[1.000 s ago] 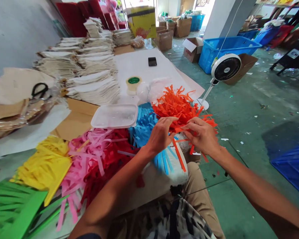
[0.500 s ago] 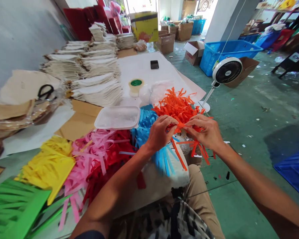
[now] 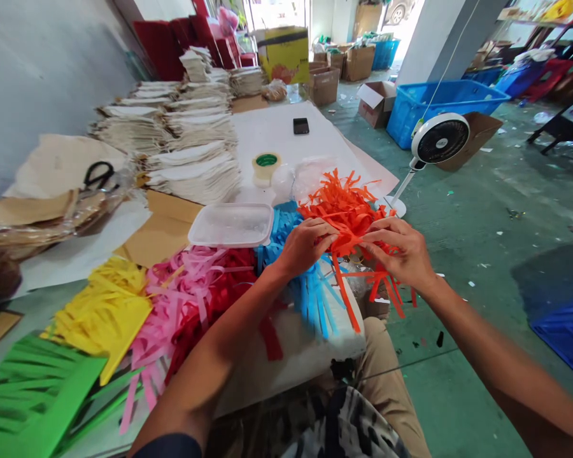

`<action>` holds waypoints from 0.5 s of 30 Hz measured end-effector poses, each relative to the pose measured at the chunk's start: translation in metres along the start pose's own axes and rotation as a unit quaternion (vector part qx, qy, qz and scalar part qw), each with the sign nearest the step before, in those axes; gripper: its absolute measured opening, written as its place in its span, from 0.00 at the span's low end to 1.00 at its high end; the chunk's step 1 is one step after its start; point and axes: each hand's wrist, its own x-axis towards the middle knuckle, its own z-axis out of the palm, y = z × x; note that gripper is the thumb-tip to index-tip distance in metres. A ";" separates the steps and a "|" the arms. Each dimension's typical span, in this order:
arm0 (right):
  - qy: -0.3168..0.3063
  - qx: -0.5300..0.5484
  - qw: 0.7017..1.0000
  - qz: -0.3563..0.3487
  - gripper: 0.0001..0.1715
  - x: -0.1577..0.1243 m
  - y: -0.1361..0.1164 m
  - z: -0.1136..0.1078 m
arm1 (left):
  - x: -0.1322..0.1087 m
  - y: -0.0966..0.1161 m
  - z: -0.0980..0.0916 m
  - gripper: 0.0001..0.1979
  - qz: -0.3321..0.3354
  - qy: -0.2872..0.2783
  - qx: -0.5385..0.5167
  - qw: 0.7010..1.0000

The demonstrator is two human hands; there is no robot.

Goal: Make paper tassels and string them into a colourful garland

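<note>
Between my hands is a piece of orange fringed paper [image 3: 347,243], its cut strips dangling at the right. My left hand [image 3: 306,247] pinches its left side with thumb and fingers. Opposite, the thumb and fingers of my right hand [image 3: 397,249] close on the right side. Just behind lies a heap of orange paper strips [image 3: 339,197]. Blue fringed paper [image 3: 318,299] is spread below and left of my left hand. Further left are red strips [image 3: 229,283], pink strips [image 3: 181,286], yellow fringed paper [image 3: 98,308] and green fringed paper [image 3: 38,394].
A plastic container [image 3: 232,224] stands behind the pink strips. Beyond it are a tape roll [image 3: 266,168], a black phone-like device [image 3: 300,126] and stacks of whitish sheets [image 3: 198,159]. Scissors [image 3: 99,175] lie left. A white fan [image 3: 440,140] stands right of the orange heap, before a blue crate [image 3: 449,98].
The orange paper's middle is spread a little wider between my fingers, and my right hand has shifted slightly right. The whole view has shifted slightly.
</note>
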 end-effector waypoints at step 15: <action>0.120 0.049 0.990 0.050 0.01 0.005 -0.002 -0.030 | 0.037 0.001 0.022 0.10 0.002 -0.040 0.339 0.940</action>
